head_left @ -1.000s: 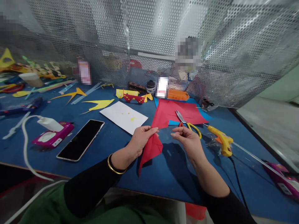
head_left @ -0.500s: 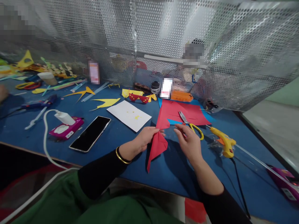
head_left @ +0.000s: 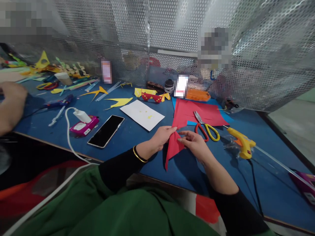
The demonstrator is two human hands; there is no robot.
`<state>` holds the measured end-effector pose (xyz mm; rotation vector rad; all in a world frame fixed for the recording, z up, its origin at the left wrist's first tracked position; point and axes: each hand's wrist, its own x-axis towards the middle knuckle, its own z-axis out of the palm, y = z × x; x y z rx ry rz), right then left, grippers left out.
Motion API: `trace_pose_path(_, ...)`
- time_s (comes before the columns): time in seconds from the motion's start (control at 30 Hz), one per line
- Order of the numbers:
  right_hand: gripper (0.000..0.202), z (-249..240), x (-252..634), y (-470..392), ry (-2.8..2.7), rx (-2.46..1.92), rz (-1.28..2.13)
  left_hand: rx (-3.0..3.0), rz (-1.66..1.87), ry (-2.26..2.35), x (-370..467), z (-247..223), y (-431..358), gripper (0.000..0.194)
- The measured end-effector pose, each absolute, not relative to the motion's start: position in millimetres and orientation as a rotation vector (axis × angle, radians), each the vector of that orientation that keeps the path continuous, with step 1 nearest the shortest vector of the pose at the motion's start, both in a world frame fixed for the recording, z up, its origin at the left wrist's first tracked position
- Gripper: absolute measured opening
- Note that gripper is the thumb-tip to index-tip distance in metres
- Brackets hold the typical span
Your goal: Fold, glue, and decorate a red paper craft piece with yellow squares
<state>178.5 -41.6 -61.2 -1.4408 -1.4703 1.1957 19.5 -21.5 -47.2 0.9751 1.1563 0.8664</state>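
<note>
My left hand (head_left: 161, 137) pinches a folded red paper piece (head_left: 174, 149) near its middle, above the table. The lower end of the piece tapers to a point toward me. On its right side, my right hand (head_left: 194, 144) grips the paper's edge between thumb and fingers. Behind my hands lies a red paper sheet (head_left: 201, 113) over a blue sheet (head_left: 225, 116). Scissors (head_left: 205, 127) with one red and one yellow handle rest at its front edge, blades partly spread. A white sheet (head_left: 142, 114) with yellow specks lies to the left.
A yellow glue gun (head_left: 242, 142) with a clear stick and cord lies right. Left are a black phone (head_left: 106, 131), a purple power strip (head_left: 85, 126) and a blue glue gun (head_left: 59, 102). Red paper glasses (head_left: 152, 97) stand behind. Another person's arm (head_left: 11, 106) reaches in at far left.
My right hand has come left and closed on the red piece, which it was apart from before. The view has shifted, and another person's arm shows more at the left.
</note>
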Motion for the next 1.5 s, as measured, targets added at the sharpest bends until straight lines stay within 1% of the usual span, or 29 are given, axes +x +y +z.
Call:
trace_pose_path(0.1, 0.048, -65, 180, -40, -1.528, -1.509, 1.12, 1.129, 0.907, 1.249, 12, -42, -18, 0.026)
trace_pose_path(0.2, 0.038, -68, 184, -45, -1.617, -1.632, 0.941, 1.366, 0.947, 1.327, -5, -35, -19, 0.038)
trace_pose_path(0.27, 0.031, -69, 189, -56, -1.675, -1.719, 0.766, 1.989, 0.766, 1.415, -20, -33, -25, 0.036)
trace_pose_path(0.37, 0.028, -71, 197, -79, -1.779, -1.772, 0.532, 2.402, 0.474, 1.344, -39, -37, -40, 0.031)
trace_pose_path(0.43, 0.026, -72, 201, -94, -2.01, -1.659, 0.282, 2.511, 0.444, 1.242, -47, -44, -51, 0.03)
trace_pose_path(0.53, 0.022, -70, 201, -108, -2.4, -1.314, -0.234, 2.618, 0.507, 1.084, -51, -56, -63, 0.027)
trace_pose_path(0.57, 0.023, -68, 200, -109, -2.484, -1.211, -0.354, 2.653, 0.528, 1.038, -52, -58, -65, 0.026)
trace_pose_path(0.67, 0.028, -60, 194, -104, -2.668, -0.959, -0.537, 2.796, 0.574, 0.964, -52, -59, -66, 0.025)
trace_pose_path(0.8, 0.028, -54, 184, -89, -2.783, -0.699, -0.67, 2.993, 0.577, 1.023, -55, -50, -58, 0.024)
trace_pose_path(0.9, 0.027, -56, 180, -83, -2.78, -0.658, -0.741, 3.015, 0.504, 0.928, -56, -49, -54, 0.025)
trace_pose_path(1.03, 0.03, -64, 179, -85, -2.728, -0.765, -0.717, 2.939, 0.463, 0.814, -54, -60, -56, 0.025)
trace_pose_path(1.2, 0.029, -67, 184, -91, -2.658, -0.964, -0.406, 2.882, 0.536, 0.873, -52, -62, -63, 0.028)
trace_pose_path(1.33, 0.023, -67, 184, -101, -2.569, -1.042, -0.433, 2.901, 0.571, 0.874, -48, -58, -68, 0.031)
trace_pose_path(1.5, 0.023, -68, 178, -116, -2.533, -1.177, -0.378, 3.0, 0.44, 0.778, -41, -60, -70, 0.036)
